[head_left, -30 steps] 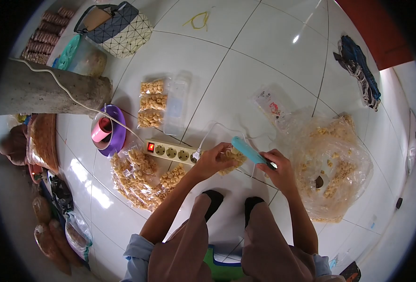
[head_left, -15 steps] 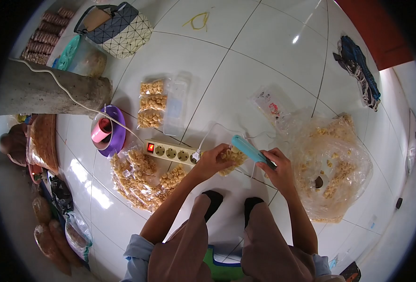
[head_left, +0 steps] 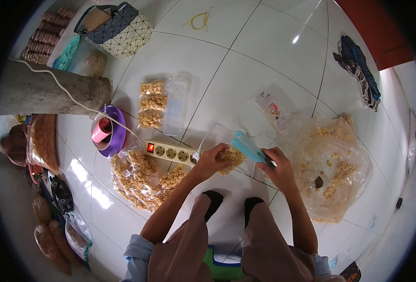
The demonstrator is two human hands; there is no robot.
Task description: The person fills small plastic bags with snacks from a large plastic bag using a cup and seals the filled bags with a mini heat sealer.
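Observation:
My left hand [head_left: 211, 162] is closed on a small clear bag of ring-shaped snacks [head_left: 234, 159], its fingers at the bag's left side. My right hand [head_left: 277, 165] grips a teal handheld bag sealer [head_left: 249, 147] by its dark end. The sealer's far end reaches over the top right of the bag; whether it touches the plastic is hard to tell. Just left of my left hand lies a cream power strip [head_left: 170, 152] with a lit red switch and a white plug in it. A big bag of snacks [head_left: 137, 176] rests below the strip.
Right of my right hand spreads a large clear plastic bag [head_left: 335, 169] with loose snacks. Three filled packets [head_left: 152, 103] lie beyond the strip. A purple basin [head_left: 117, 136] holds a pink cup [head_left: 101, 130]. A white cord [head_left: 76, 101] crosses a concrete pillar [head_left: 43, 89].
The teal sealer looks wider than before, its two arms now spread apart at the far end. Both hands and the small bag stay nearly in place.

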